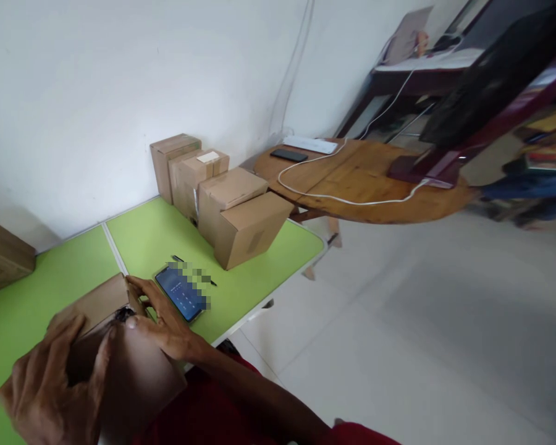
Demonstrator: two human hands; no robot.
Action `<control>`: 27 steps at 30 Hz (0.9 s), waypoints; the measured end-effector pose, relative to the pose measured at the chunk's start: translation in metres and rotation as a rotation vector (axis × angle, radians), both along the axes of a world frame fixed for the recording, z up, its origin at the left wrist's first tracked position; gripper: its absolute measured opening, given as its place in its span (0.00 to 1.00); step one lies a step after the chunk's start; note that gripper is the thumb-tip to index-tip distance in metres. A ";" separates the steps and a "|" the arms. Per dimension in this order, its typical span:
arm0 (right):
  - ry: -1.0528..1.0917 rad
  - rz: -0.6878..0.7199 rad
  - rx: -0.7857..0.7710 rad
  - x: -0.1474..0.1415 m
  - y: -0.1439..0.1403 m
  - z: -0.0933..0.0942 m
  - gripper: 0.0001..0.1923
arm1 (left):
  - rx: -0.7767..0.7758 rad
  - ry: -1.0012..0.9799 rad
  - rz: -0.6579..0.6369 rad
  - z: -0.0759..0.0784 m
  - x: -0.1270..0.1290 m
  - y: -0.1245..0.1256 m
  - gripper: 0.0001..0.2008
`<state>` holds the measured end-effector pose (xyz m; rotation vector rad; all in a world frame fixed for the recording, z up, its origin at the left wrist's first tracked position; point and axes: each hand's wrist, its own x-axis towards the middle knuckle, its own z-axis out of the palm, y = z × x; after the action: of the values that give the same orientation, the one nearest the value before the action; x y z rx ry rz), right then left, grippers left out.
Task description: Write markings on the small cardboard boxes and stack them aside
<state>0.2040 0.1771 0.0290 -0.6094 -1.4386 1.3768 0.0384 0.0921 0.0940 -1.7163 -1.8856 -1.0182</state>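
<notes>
- Cardboard, brown and plain: a small cardboard box (120,346) sits at the near edge of the green folding table (37,296), its top flap partly raised.
- Left hand (50,383) wraps the box's near left side, fingers curled over the top and closed on it.
- Right hand (160,318) rests on the box's far right corner, fingers bent over the flap edge and thumb pressed against the cardboard; it grips the box too.
- Just beside the right hand lies a smartphone (180,292), screen lit, flat on the table, with a black pen (192,270) just beyond it.
- Further back, a cluster of four sealed cartons (222,198) stands against the white wall (97,80).
- Beyond the table's far end is a round wooden table (352,185) carrying a black phone (288,155), a white power strip (310,144) and a white cable (343,198).
</notes>
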 end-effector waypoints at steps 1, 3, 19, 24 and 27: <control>-0.016 0.004 0.014 0.002 0.002 -0.003 0.43 | -0.005 0.012 -0.020 -0.001 -0.004 -0.001 0.31; -0.065 -0.021 0.066 0.007 0.005 -0.011 0.40 | 0.000 0.012 -0.027 -0.004 -0.012 -0.001 0.31; -1.158 -0.586 -0.066 0.095 0.047 -0.064 0.10 | 0.103 0.014 -0.078 -0.017 -0.026 0.024 0.27; -1.220 -0.514 -0.160 0.089 0.069 -0.062 0.09 | 0.111 0.055 -0.103 -0.019 -0.026 0.024 0.26; -1.165 -0.495 -0.191 0.095 0.076 -0.053 0.09 | 0.100 0.048 -0.101 -0.018 -0.024 0.022 0.26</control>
<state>0.2985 0.2531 -0.0243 -1.9541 -1.8079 0.7217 0.0141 0.1146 0.0758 -1.7766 -1.7043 -1.0807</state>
